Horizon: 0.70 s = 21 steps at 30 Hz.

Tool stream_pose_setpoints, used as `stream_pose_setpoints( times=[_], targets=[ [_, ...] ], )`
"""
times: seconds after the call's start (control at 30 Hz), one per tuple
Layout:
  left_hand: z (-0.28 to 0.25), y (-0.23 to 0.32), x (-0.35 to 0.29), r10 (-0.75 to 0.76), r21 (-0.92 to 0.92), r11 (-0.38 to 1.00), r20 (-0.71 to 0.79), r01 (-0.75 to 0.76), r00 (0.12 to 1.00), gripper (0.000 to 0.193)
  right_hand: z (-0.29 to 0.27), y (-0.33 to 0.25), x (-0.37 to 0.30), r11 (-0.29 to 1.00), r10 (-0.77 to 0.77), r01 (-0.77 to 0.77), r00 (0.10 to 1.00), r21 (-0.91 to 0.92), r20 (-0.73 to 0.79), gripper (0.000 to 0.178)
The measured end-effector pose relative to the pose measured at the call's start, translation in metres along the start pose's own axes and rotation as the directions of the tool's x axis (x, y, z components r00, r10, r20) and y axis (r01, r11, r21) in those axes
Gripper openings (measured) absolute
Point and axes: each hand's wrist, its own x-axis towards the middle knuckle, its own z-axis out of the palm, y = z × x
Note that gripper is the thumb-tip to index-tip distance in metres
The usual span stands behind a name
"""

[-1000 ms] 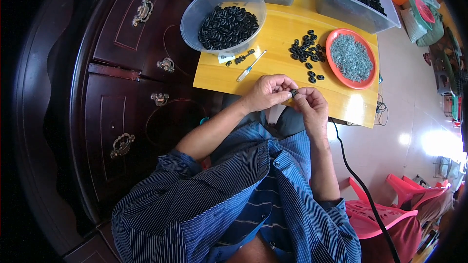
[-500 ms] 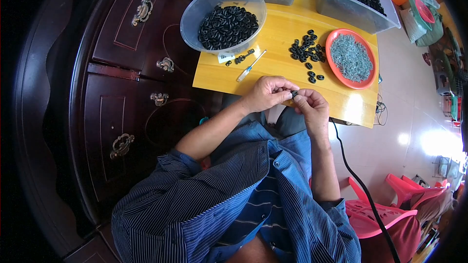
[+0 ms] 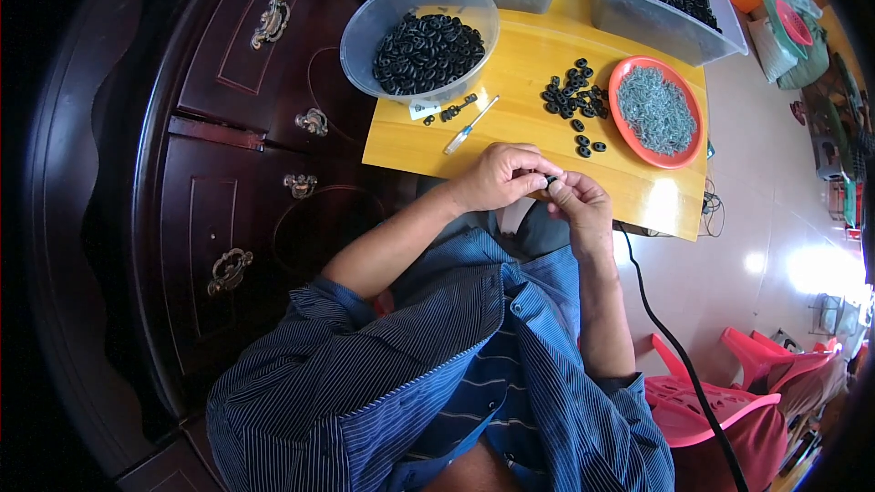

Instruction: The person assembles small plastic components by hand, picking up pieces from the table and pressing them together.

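Hands, bare, one pair, together just beside the near edge of the yellow tabletop (image 3: 519,55). Left hand (image 3: 506,178): thumb and index finger pinched closed on a small black part (image 3: 551,179). Right hand (image 3: 584,205): thumb and fingers likewise closed on the same part, from the right; most of it is hidden by the fingertips.

Screwdriver (image 3: 463,136), one, clear handle, slim shaft, lying aslant left of the hands. Loose black oval pieces (image 3: 575,94), holed, heaped right of centre, a few spread nearer. Red-orange dish (image 3: 672,161), round, at right, touching or nearly touching the heap; filled with small silvery metal pieces (image 3: 656,111). Short row of black pieces (image 3: 451,113), left, beyond the screwdriver. Clear tub (image 3: 362,73), round, far left, part filled with black pieces. Clear rectangular bins (image 3: 670,40), two, farthest, both holding black pieces.
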Motion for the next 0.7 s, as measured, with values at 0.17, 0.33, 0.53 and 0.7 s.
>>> stream_pose_setpoints(
  times=[0.17, 0.33, 0.53, 0.7],
  targets=[
    [0.002, 0.017, 0.005, -0.027, 0.109, 0.994, -0.005, 0.027, 1.0, 0.027, 0.0, -0.002, 0.0, 0.995, 0.022, -0.025, 0.999, 0.097, 0.035, 0.016],
    [0.015, 0.035, 0.006, -0.021, 0.273, 0.961, -0.112, 0.051, 0.994, 0.035, 0.002, -0.005, 0.001, 0.988, 0.008, -0.016, 0.999, 0.153, 0.047, 0.014],
    [0.019, 0.037, 0.011, 0.228, 0.596, 0.799, -0.184, -0.076, 0.956, 0.03, 0.0, -0.002, 0.003, 0.969, -0.011, -0.001, 0.999, 0.248, 0.046, 0.012],
    [0.02, 0.038, 0.011, 0.219, 0.634, 0.77, -0.148, -0.077, 0.964, 0.026, -0.001, -0.004, 0.003, 0.948, 0.03, -0.037, 0.999, 0.315, 0.027, 0.015]
  ],
)
